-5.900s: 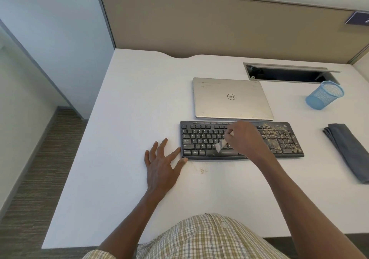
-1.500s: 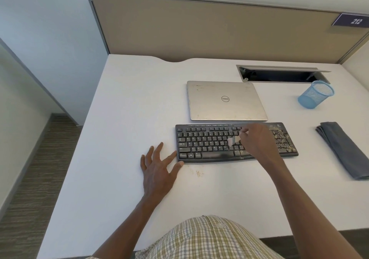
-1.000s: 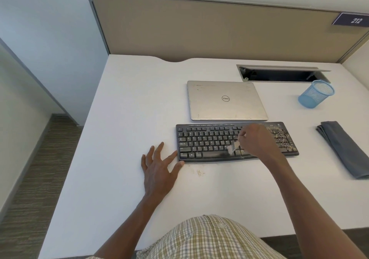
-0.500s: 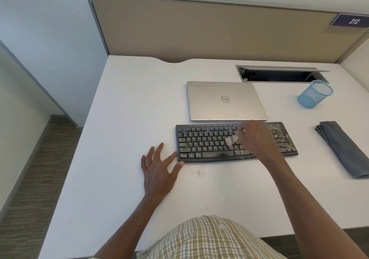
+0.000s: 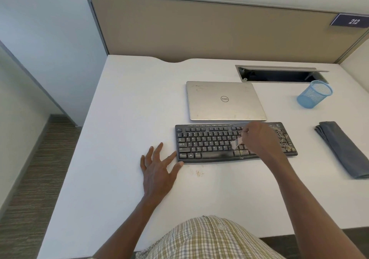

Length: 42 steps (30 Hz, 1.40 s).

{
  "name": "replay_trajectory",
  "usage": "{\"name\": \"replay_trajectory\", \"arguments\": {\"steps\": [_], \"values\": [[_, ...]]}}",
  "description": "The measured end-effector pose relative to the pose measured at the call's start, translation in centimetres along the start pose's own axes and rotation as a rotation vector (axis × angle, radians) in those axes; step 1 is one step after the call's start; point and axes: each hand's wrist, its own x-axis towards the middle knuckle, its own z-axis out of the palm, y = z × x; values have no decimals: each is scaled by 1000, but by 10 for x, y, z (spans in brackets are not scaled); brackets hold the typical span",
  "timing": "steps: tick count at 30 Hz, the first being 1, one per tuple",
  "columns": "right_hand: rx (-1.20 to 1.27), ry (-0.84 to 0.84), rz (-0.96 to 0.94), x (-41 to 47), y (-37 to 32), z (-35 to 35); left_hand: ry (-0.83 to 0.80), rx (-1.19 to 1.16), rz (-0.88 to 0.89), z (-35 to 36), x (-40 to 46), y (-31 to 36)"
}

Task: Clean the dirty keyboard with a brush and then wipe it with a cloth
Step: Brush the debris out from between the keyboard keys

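White laminate tabletop (image 5: 123, 118), smooth and matte, fills the centre of the frame, backed by a tan fabric partition (image 5: 209, 30) along the top. You are in the brushing step. Your right hand (image 5: 259, 138), right of centre, has its grip closed on a small brush (image 5: 236, 143) whose pale bristles, blurred, meet the keys near the middle-right of the keyboard (image 5: 207, 144). Your left hand (image 5: 157, 168) lies flat on the tabletop, fingers spread and holding nothing, its thumb and forefinger touching the keyboard's lower left corner, apparently to steady it.

The keyboard is a flat, black plastic slab of raised keys, lying just below the closed laptop (image 5: 224, 100), a silvery, scuffed rectangle. Its left keys look clean; tan crumbs (image 5: 284, 140) speckle the number pad at its right end. A small heap of debris (image 5: 199, 173) lies on the tabletop just below the front edge.

Judged from this, your next move calls for short strokes carried rightward into the number pad, sweeping crumbs off the edge rather than into the gaps. The cloth (image 5: 343, 146), a folded, soft, dark grey strip, waits untouched at the right edge, well apart from the keyboard. A blue mesh cup (image 5: 314, 94) stands tilted at the upper right.
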Motion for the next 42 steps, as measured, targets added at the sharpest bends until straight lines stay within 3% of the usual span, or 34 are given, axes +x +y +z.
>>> {"name": "replay_trajectory", "arguments": {"steps": [4, 10, 21, 26, 36, 40, 42], "values": [[40, 91, 29, -4, 1, 2, 14, -7, 5, 0, 0, -1], [27, -52, 25, -6, 3, 4, 2, 8, 5, 1, 0, -1], [44, -26, 53, -10, 0, 1, -11, 4, 3, 0, 0, -2], [117, -94, 74, -12, 1, -6, -11, -11, -1, -1, 0, -2], [61, -36, 44, -21, 3, -2, -4, -10, 8, 0, 0, -1], [37, -139, 37, -21, 10, -1, -5, -6, 12, 0, 0, -2], [27, -85, 26, -23, 10, -2, -8, -5, 11, 0, 0, -2]]}}
